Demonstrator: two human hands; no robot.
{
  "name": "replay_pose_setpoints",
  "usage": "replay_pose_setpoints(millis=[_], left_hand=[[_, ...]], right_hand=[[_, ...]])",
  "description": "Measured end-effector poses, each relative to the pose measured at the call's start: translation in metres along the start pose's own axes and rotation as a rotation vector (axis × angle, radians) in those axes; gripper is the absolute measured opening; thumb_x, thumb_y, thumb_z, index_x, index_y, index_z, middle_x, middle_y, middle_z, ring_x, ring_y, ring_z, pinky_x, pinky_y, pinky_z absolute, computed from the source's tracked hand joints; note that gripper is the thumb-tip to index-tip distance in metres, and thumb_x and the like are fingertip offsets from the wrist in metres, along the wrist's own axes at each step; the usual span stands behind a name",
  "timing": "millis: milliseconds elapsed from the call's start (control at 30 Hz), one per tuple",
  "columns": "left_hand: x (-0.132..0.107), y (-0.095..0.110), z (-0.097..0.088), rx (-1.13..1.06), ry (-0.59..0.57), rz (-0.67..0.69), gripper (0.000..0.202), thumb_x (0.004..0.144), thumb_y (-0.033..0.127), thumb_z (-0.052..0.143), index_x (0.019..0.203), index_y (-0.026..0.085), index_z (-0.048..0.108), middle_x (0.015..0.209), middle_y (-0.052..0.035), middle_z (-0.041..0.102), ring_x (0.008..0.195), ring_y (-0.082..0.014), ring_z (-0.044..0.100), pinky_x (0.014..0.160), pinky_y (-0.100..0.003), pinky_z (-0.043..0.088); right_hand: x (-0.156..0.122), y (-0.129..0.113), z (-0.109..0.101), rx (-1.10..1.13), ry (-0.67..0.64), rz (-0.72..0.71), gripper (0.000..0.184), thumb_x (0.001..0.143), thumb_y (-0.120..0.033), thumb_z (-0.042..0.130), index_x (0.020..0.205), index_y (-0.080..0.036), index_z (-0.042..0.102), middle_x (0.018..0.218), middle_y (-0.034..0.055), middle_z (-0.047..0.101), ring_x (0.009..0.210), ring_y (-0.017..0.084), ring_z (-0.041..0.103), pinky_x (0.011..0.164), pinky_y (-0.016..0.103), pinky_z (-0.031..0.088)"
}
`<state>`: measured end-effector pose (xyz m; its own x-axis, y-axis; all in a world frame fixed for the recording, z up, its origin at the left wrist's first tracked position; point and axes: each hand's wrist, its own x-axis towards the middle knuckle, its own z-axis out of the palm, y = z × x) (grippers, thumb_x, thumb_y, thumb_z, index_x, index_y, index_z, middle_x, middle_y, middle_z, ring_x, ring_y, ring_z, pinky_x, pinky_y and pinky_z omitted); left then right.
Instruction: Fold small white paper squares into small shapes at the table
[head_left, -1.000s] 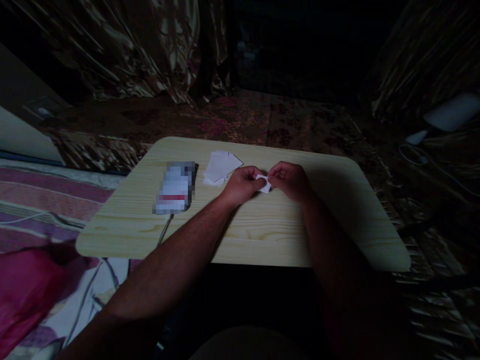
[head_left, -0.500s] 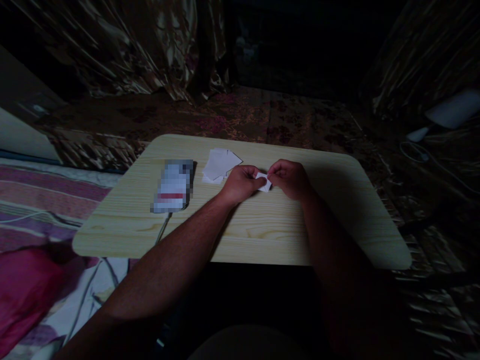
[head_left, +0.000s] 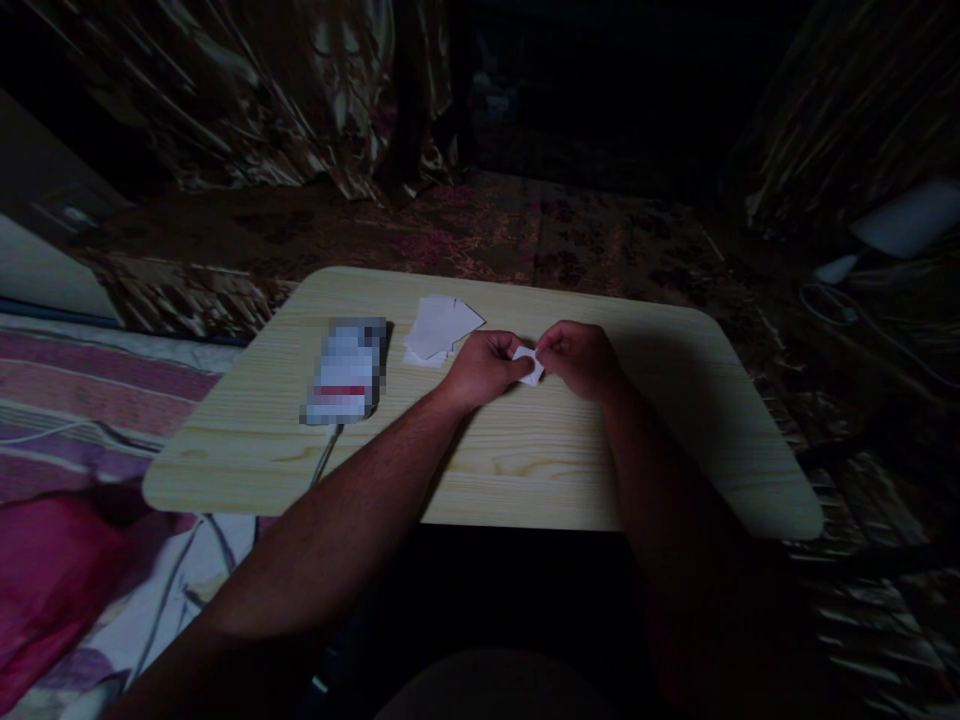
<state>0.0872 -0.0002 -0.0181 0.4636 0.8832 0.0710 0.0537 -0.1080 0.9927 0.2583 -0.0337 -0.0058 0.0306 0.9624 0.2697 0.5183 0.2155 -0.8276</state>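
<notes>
A small folded piece of white paper (head_left: 532,371) is held between my two hands, just over the wooden table (head_left: 517,470). My left hand (head_left: 487,368) pinches it from the left, thumb lying across its face. At its upper right edge, my right hand (head_left: 576,354) grips the paper with thumb and forefinger. Part of the paper is covered by the fingers, so its full shape is hidden. Beyond my left hand lies a loose stack of white paper sheets (head_left: 444,328).
A blurred-out pale device (head_left: 345,370) lies on the table's left, with a cable (head_left: 327,455) running off the near edge. A striped bed cover (head_left: 67,440) and a pink cloth (head_left: 52,580) are at the left. Curtains (head_left: 345,90) hang behind; a white lamp-like object (head_left: 904,220) is at the right.
Almost nothing differs. Both hands keep the same hold on the folded paper, with only a very slight shift of the fingers.
</notes>
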Motion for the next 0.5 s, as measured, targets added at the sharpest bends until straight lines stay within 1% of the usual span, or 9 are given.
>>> replay_pose_setpoints(millis=[300, 433, 500], left_hand=[[0.0011, -0.0025, -0.0012, -0.003, -0.018, 0.01, 0.015, 0.063, 0.024, 0.07, 0.069, 0.012, 0.064, 0.062, -0.0011, 0.064, 0.05, -0.0073, 0.05, 0.048, -0.02, 0.036], [0.0003, -0.0017, -0.0008, -0.004, -0.029, 0.005, 0.015, 0.063, 0.024, 0.069, 0.07, 0.012, 0.065, 0.063, -0.0022, 0.065, 0.052, -0.0082, 0.051, 0.049, -0.021, 0.037], [0.0001, -0.0013, -0.0003, -0.001, -0.031, 0.0, 0.014, 0.063, 0.023, 0.069, 0.07, 0.012, 0.065, 0.061, -0.0016, 0.064, 0.05, -0.0077, 0.049, 0.048, -0.021, 0.035]], right_hand=[[0.0012, 0.0025, 0.002, 0.092, -0.088, 0.053, 0.01, 0.071, -0.023, 0.062, 0.078, -0.016, 0.063, 0.061, 0.0007, 0.064, 0.052, 0.013, 0.06, 0.047, 0.022, 0.044], [0.001, 0.0007, -0.0002, 0.029, -0.101, 0.059, 0.009, 0.07, -0.023, 0.062, 0.075, -0.016, 0.063, 0.058, 0.0006, 0.063, 0.052, 0.013, 0.06, 0.048, 0.022, 0.043], [0.0008, 0.0003, -0.001, 0.004, -0.107, 0.053, 0.009, 0.07, -0.024, 0.062, 0.074, -0.016, 0.063, 0.057, 0.0006, 0.063, 0.051, 0.013, 0.059, 0.048, 0.022, 0.042]])
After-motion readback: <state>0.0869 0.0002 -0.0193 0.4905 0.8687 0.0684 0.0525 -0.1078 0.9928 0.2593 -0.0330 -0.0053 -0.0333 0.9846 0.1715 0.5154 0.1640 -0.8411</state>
